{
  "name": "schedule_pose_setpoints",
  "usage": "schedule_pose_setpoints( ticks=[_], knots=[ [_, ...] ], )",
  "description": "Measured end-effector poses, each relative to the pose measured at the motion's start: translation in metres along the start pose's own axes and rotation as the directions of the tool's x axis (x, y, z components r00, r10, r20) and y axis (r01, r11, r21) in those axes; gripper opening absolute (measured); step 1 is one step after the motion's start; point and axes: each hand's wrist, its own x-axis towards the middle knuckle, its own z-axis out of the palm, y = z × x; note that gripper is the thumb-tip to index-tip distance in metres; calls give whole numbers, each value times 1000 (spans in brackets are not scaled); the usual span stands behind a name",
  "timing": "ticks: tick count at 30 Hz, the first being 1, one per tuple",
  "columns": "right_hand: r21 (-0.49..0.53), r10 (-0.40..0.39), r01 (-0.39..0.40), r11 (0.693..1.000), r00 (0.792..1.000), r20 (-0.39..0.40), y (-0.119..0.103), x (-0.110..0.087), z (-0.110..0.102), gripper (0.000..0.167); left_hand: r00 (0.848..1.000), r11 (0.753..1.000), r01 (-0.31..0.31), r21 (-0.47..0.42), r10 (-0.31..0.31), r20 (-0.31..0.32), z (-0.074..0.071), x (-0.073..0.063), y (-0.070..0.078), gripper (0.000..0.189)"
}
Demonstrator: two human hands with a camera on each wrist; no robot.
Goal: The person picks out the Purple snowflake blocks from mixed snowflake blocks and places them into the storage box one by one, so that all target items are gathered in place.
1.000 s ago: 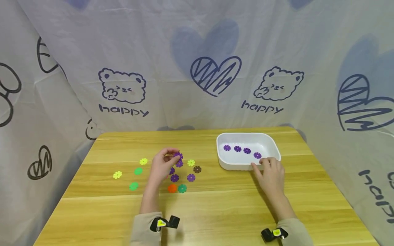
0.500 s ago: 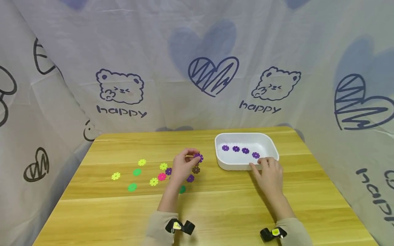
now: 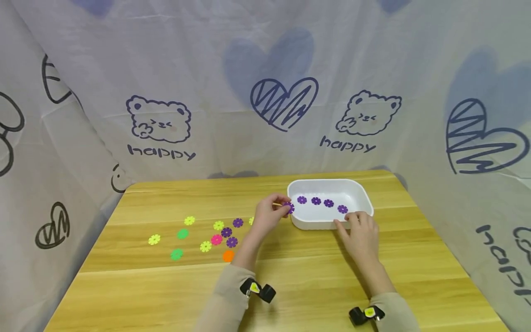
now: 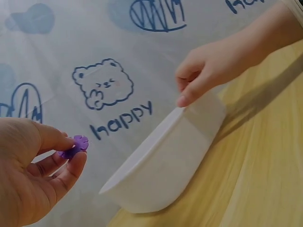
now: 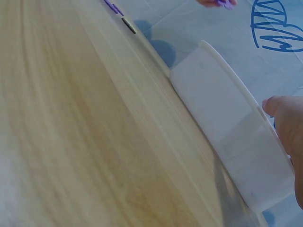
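My left hand (image 3: 268, 216) pinches a purple snowflake disc (image 4: 79, 145) between thumb and fingers, by the left end of a white plastic tub (image 3: 313, 225). In the left wrist view the disc is apart from the tub's rim. Inside the tub several purple discs (image 3: 316, 201) lie in a loose row. At the tub's near right side my right hand (image 3: 364, 237) holds the rim, fingers over the edge; the left wrist view shows that hand (image 4: 222, 64) with its thumb at the rim.
Left of the tub, loose discs lie on the wooden table (image 3: 137, 290): several yellow discs (image 3: 205, 246), green ones (image 3: 176, 254), purple ones (image 3: 232, 242), a pink disc (image 3: 216, 239) and an orange disc (image 3: 228, 256). My left forearm hides part of this group. A printed curtain (image 3: 224, 115) stands behind.
My left hand has carried the purple disc rightward from the loose group to the tub's left end. The right hand has stayed at the rim.
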Motion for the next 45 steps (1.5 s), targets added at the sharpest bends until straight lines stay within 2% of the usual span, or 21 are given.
schedule_pose_setpoints(
  ticks=[3,8,14,16,19,22,24,26,31,32,34,38,39,41,45],
  knots=[
    [0,-4,4,1000,1000,-6,0,0,0,36,999,997,2,72,-4,35,8,10,0,18],
    [3,-11,11,1000,1000,-12,1,0,-2,36,993,970,-69,232,45,109,22,25,0,13],
    [11,-1,1,1000,1000,-5,1,0,-4,36,979,942,-120,315,60,194,38,42,0,16],
    [10,2,-2,1000,1000,1,1,0,-4,35,974,924,-137,356,59,220,43,48,-1,19],
    [5,7,-7,1000,1000,13,2,-1,-2,36,960,864,-193,464,69,271,50,57,-5,20],
    [5,8,-8,1000,1000,16,2,-2,-1,36,936,813,-269,516,94,340,56,65,-9,22],
    [10,7,-7,1000,1000,12,2,-2,-1,36,921,793,-305,527,104,376,59,69,-12,24],
    [13,2,-2,1000,1000,3,3,-2,0,36,909,783,-326,530,106,403,62,73,-15,25],
    [14,-10,10,1000,1000,-8,3,-2,0,36,901,731,-339,593,70,429,67,79,-18,26],
    [14,-10,10,1000,1000,-8,3,-2,0,36,898,713,-342,612,57,436,68,80,-17,27],
    [14,-6,6,1000,1000,-4,3,-1,-1,36,892,667,-350,658,23,452,70,82,-14,28],
    [19,0,0,1000,1000,3,3,0,-2,36,877,548,-374,748,-54,478,74,84,-10,30],
    [18,-1,1,1000,1000,3,2,0,-2,36,876,527,-375,763,-68,478,74,85,-9,31],
    [18,-5,4,1000,1000,1,1,0,-3,36,876,501,-375,780,-83,474,76,86,-11,32],
    [17,-9,9,1000,1000,-5,1,-2,-3,35,887,487,-361,796,-86,454,77,89,-16,32]
  ],
)
